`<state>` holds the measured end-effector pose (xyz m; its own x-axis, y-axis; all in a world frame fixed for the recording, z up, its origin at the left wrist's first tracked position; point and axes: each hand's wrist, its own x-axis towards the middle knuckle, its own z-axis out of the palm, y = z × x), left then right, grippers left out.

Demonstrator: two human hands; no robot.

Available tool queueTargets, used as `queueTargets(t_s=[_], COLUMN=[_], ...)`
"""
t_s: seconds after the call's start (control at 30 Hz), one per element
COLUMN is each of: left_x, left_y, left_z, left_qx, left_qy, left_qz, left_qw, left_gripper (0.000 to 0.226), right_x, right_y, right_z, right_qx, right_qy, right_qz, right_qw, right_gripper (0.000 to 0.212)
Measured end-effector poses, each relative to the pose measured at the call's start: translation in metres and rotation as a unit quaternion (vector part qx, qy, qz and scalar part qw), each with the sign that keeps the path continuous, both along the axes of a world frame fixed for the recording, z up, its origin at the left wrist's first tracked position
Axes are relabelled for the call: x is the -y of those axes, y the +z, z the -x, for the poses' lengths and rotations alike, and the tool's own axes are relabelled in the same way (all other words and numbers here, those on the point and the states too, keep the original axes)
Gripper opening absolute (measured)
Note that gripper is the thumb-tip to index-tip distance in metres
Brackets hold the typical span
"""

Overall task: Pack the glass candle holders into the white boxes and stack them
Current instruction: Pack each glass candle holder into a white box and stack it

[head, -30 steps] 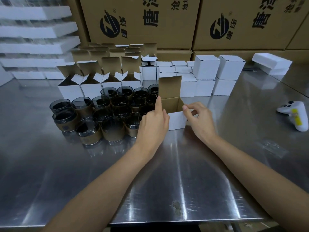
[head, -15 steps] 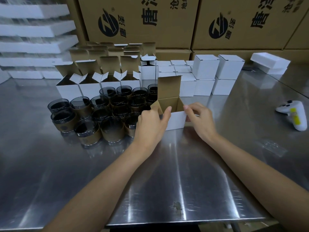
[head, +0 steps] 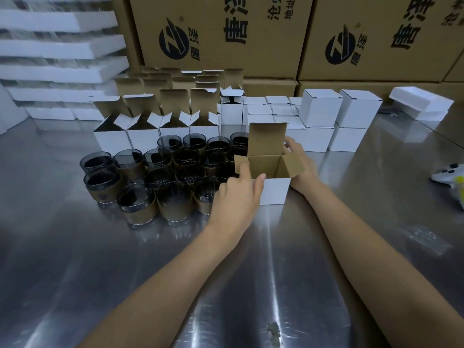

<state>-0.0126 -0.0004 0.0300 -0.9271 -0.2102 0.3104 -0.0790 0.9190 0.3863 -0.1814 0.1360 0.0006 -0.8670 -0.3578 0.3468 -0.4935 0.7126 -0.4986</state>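
My left hand (head: 233, 197) has its fingers curled narrow on the white box (head: 275, 192), at the left flap and front rim. My right hand (head: 298, 167) cups its far right side, partly hidden. The box stands open on the surface (head: 276, 259), with the glass candle holders (head: 187, 169) clustered just left of it. They look smooth, weighty and breakable, so I'd grip one around its brown sleeve (head: 173, 207).

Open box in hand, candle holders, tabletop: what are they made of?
Open box: likely cardboard, white outside, plain brown inside, creased flaps.
Candle holders: dark tinted glass, see-through rims; tan band looks like paper.
Tabletop: brushed metal, probably stainless, streaky reflections.
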Motion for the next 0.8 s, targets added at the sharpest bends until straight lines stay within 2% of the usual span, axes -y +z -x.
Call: queueTargets(t_s=[0.13, 0.23, 0.33, 0.47, 0.63, 0.8], left_x=[-0.002, -0.003, -0.004, -0.004, -0.006, -0.007], left_y=[-0.006, -0.009, -0.011, -0.012, -0.012, -0.012], left_z=[0.003, 0.004, 0.004, 0.003, -0.001, -0.004], left_qx=[0.02, 0.024, 0.024, 0.021, 0.015, 0.008], left_qy=[0.003, 0.014, 0.022, 0.022, 0.005, -0.002], left_qz=[0.003, 0.023, 0.033, 0.011, -0.05, -0.097], left_qw=[1.0, 0.999, 0.999, 0.999, 0.999, 0.995], left_gripper=[0.063, 0.066, 0.068, 0.069, 0.068, 0.067], right_x=[-0.007, -0.011, -0.018, -0.03, -0.054, -0.06], right_y=[-0.004, -0.006, -0.005, -0.002, 0.002, 0.007], right_z=[0.006, 0.004, -0.005, -0.018, -0.032, -0.038], right_qx=[-0.029, -0.038, -0.01, 0.027, 0.07, 0.071], right_qy=[0.003, 0.0, -0.01, -0.037, -0.034, -0.058], right_qz=[-0.01, 0.088, 0.17, 0.238, 0.277, 0.322], right_qw=[1.0, 0.995, 0.985, 0.97, 0.958, 0.942], right_gripper=[0.041, 0.02, 0.012, 0.009, 0.003, 0.016])
